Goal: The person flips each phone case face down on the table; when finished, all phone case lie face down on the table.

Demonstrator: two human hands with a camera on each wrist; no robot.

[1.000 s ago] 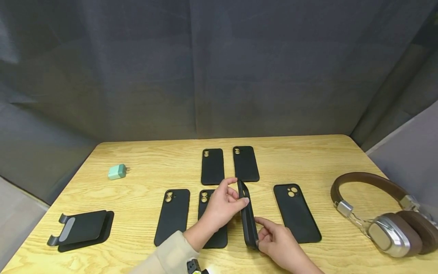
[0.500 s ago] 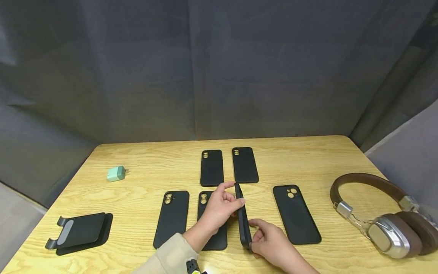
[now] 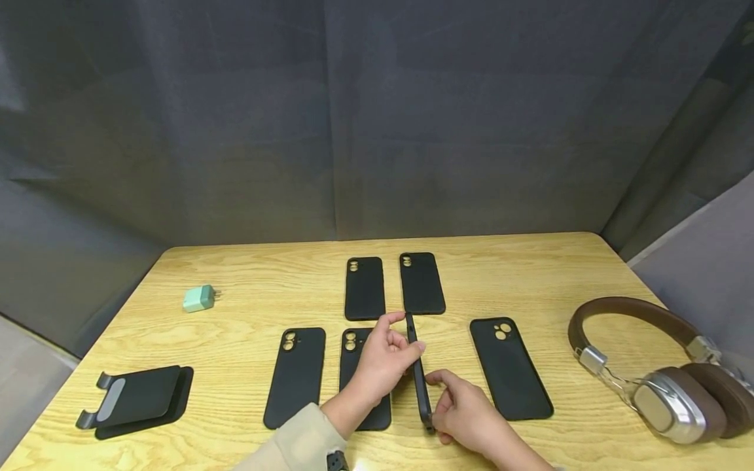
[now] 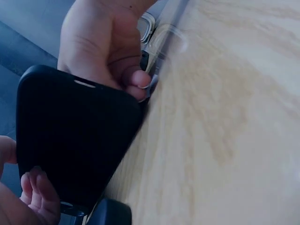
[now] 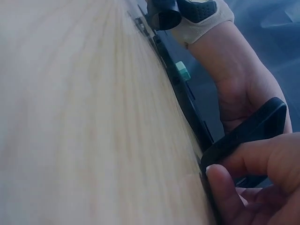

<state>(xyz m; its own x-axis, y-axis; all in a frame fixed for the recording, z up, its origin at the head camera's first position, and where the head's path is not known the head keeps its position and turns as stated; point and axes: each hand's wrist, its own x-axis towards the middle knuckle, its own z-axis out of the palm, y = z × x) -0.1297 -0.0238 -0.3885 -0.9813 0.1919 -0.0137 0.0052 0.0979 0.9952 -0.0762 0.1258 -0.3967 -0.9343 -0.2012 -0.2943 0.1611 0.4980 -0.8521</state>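
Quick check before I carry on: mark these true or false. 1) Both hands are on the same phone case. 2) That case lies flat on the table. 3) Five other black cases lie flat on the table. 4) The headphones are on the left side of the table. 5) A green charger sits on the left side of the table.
1) True: the left hand grips the held case near its far end, the right hand pinches its near end.
2) False: it stands on its long edge on the table.
3) True: the five flat cases lie in two rows.
4) False: the headphones lie at the right.
5) True: the green charger sits far left.
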